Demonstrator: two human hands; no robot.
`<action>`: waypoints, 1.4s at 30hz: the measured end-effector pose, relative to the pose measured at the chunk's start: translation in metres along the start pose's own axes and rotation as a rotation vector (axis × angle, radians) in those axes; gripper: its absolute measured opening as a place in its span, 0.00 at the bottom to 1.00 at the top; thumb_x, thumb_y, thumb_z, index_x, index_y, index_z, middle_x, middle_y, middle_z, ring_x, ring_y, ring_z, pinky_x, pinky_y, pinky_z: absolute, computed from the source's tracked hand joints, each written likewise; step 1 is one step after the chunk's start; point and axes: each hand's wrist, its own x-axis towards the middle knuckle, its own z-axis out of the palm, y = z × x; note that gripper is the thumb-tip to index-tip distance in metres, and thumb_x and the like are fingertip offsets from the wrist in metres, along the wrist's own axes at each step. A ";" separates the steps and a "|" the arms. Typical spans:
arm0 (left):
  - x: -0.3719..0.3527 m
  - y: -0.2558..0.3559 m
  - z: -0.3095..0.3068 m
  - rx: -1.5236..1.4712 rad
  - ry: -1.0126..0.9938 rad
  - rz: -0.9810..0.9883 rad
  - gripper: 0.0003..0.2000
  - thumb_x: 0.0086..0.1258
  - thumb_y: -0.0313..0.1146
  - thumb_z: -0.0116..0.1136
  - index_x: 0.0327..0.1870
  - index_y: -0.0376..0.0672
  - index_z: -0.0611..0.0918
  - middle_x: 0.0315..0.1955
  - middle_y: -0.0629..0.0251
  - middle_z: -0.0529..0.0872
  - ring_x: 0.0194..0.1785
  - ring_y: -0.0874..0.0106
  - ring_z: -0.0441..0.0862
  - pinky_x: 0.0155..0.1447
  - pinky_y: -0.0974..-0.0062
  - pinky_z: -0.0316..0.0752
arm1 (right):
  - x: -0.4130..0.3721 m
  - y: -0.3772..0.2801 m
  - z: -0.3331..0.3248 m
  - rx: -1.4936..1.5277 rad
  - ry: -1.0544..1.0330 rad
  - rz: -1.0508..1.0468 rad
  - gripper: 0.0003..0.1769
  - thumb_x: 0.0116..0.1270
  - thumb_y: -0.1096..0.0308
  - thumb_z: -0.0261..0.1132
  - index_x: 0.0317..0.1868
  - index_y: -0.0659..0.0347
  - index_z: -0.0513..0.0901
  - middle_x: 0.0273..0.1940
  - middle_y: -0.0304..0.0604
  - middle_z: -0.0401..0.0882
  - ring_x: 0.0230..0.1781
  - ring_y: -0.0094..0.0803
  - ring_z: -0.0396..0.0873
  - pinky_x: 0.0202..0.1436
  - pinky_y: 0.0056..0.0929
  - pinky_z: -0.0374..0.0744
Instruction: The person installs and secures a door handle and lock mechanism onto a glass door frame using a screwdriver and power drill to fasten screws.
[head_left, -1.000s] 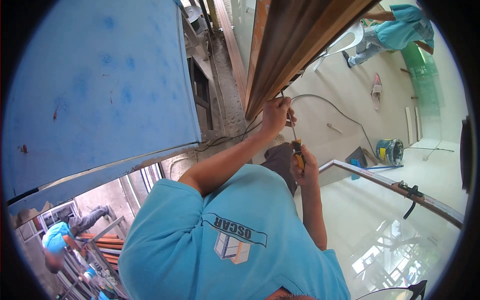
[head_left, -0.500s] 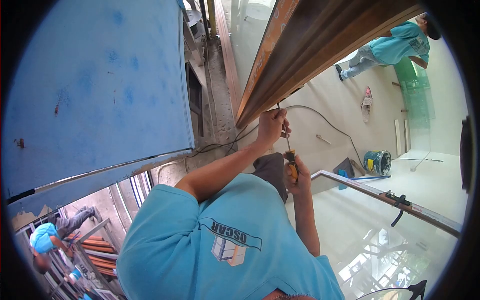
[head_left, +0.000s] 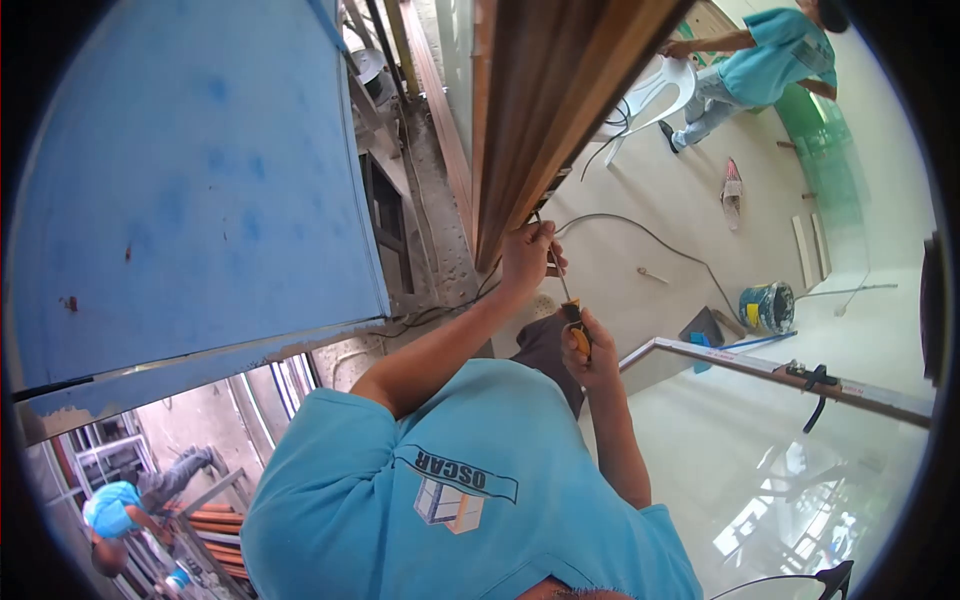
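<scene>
Reaching up with the arm nearly straight, I have the left hand (head_left: 525,255) pinched around the thin shaft of the screwdriver (head_left: 572,320), just under the lower end of the brown wooden frame (head_left: 520,110). My right hand (head_left: 592,352) sits lower, elbow bent, clenched on the orange-and-black handle. The screwdriver slants up between both hands; I cannot see its tip.

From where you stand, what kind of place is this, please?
Probably a door and window frame workshop: a screwdriver worked at a long brown frame profile, a framed glass panel, a bucket and cable on the floor, another person in teal.
</scene>
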 end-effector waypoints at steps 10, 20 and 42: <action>0.000 0.023 -0.022 0.369 -0.123 -0.094 0.17 0.80 0.44 0.52 0.50 0.37 0.82 0.35 0.63 0.86 0.34 0.73 0.88 0.37 0.78 0.84 | -0.013 -0.022 -0.001 -0.407 0.041 -0.075 0.23 0.77 0.51 0.57 0.55 0.64 0.80 0.24 0.36 0.76 0.15 0.17 0.67 0.15 0.16 0.61; -0.007 -0.001 -0.041 0.775 -0.291 -0.361 0.19 0.79 0.45 0.52 0.59 0.39 0.80 0.44 0.65 0.86 0.45 0.74 0.84 0.47 0.72 0.82 | -0.025 -0.047 -0.098 -0.693 0.075 0.041 0.17 0.72 0.58 0.66 0.49 0.65 0.84 0.29 0.35 0.82 0.22 0.17 0.72 0.25 0.20 0.70; -0.053 0.052 0.022 0.133 0.061 0.285 0.25 0.76 0.34 0.58 0.71 0.40 0.68 0.48 0.63 0.84 0.45 0.73 0.83 0.50 0.73 0.80 | 0.071 -0.237 -0.153 -1.708 0.201 0.142 0.19 0.65 0.54 0.66 0.41 0.64 0.88 0.23 0.46 0.81 0.25 0.33 0.79 0.33 0.35 0.75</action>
